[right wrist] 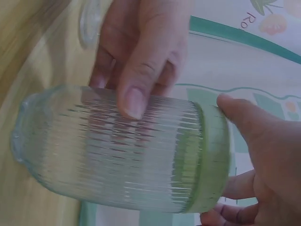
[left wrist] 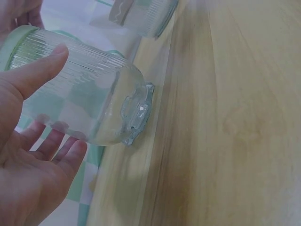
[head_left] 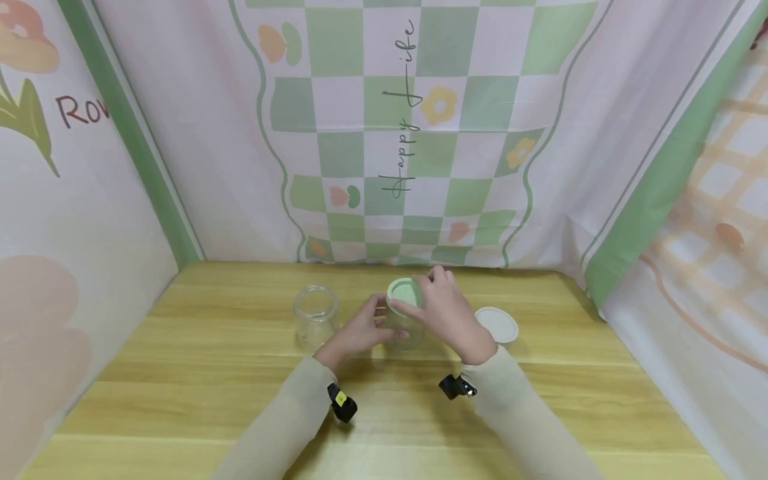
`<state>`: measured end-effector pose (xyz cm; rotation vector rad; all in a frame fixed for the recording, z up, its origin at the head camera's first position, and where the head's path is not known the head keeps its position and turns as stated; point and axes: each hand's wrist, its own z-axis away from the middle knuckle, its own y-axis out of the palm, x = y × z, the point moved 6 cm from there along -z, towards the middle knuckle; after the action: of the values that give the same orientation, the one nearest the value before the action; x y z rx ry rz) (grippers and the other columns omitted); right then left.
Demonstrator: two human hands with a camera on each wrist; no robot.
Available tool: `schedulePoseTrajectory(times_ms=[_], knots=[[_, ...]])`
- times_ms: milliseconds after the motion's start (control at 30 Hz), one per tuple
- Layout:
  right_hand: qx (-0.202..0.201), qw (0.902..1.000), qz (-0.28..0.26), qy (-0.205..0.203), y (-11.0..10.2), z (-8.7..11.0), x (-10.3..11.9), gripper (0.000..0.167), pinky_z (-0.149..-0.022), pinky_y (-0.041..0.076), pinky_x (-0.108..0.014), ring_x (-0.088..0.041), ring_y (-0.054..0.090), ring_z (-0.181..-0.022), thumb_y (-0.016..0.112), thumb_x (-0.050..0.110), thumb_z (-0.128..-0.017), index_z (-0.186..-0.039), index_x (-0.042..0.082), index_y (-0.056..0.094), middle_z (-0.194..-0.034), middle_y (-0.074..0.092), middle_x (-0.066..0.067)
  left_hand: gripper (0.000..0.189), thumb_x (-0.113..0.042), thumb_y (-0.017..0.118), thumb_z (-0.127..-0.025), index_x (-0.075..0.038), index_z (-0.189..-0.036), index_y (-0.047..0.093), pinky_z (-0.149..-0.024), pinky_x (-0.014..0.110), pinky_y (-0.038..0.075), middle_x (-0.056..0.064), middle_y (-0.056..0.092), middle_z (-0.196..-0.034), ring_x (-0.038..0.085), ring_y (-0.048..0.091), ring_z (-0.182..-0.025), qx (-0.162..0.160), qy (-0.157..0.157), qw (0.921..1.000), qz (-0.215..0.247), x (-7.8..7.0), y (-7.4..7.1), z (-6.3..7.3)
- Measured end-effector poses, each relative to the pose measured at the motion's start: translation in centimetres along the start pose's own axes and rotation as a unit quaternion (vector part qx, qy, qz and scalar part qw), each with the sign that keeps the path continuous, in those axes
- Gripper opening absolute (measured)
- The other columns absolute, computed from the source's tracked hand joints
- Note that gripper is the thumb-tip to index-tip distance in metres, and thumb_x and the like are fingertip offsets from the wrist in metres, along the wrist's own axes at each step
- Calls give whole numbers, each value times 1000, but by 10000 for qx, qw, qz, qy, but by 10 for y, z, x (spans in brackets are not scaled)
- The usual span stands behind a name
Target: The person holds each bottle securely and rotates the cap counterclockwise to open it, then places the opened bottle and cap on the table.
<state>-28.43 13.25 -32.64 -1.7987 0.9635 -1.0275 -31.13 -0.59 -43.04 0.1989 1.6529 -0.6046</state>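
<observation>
A ribbed clear glass jar (right wrist: 141,165) stands upright at the middle of the table, its light green lid (head_left: 403,292) on the mouth. My left hand (head_left: 363,327) holds the jar's side, thumb on the near face and fingers round the far one. From above, my right hand (head_left: 447,310) grips the lid's rim between thumb and fingers. In the left wrist view the jar's scalloped foot (left wrist: 138,115) shows close over the wood.
An open clear glass jar (head_left: 316,317) stands left of my left hand. Right of my right wrist is a round white lid (head_left: 497,325). Another ribbed glass jar (left wrist: 153,16) appears at the top of the left wrist view. A patterned curtain (head_left: 414,133) hangs behind the wooden table (head_left: 384,427).
</observation>
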Motion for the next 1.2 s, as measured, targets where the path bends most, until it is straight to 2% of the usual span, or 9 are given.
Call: schedulePoseTrajectory(times_ms=[100, 300, 600, 767, 967, 1200], knots=[[-74, 9999, 44, -59, 1, 0, 1, 73, -69, 49, -40, -33, 49, -94, 69, 58, -89, -122, -6, 66, -110, 54, -22, 80, -31, 82, -86, -14, -148, 36, -115, 49, 34, 9, 38, -151, 35, 37, -139, -9, -4, 10000, 2, -2, -1, 1], [-71, 9999, -126, -59, 3, 2, -2, 74, -73, 49, -42, -34, 49, -100, 70, 58, -88, -129, -4, 64, -115, 53, -22, 77, -27, 81, -87, -14, -148, 37, -115, 49, 33, 9, 38, -151, 35, 37, -139, -18, -1, 10000, -17, -2, -1, 0], [14, 9976, -681, -140, 9, 1, -16, 76, -75, 50, -42, -33, 47, -107, 71, 60, -86, -136, 3, 61, -122, 50, -17, 76, -26, 82, -87, -13, -147, 37, -115, 47, 33, 8, 40, -150, 33, 39, -137, -9, 36, 10000, -90, 1, -1, -2], [145, 9917, -1201, -435, 10, -2, -20, 72, -76, 52, -40, -29, 49, -103, 77, 51, -85, -137, 4, 61, -119, 49, -13, 77, -27, 82, -86, -12, -147, 37, -115, 47, 33, 9, 41, -149, 32, 40, -137, -4, 24, 10000, -81, 2, -2, -2], [586, 9809, -1653, -844, 8, -9, -25, 66, -83, 50, -43, -29, 49, -108, 79, 38, -87, -139, 3, 58, -122, 49, -14, 79, -30, 83, -85, -12, -148, 37, -115, 45, 34, 8, 41, -149, 31, 41, -137, 11, -14, 9999, -124, -2, -2, -1], [1478, 9650, -1965, -913, 8, -15, -34, 70, -89, 48, -44, -31, 45, -120, 76, 37, -88, -147, 9, 51, -137, 44, -14, 78, -28, 81, -87, -9, -148, 36, -115, 47, 34, 11, 40, -150, 33, 40, -137, 49, -17, 9999, -96, -2, -2, -1]])
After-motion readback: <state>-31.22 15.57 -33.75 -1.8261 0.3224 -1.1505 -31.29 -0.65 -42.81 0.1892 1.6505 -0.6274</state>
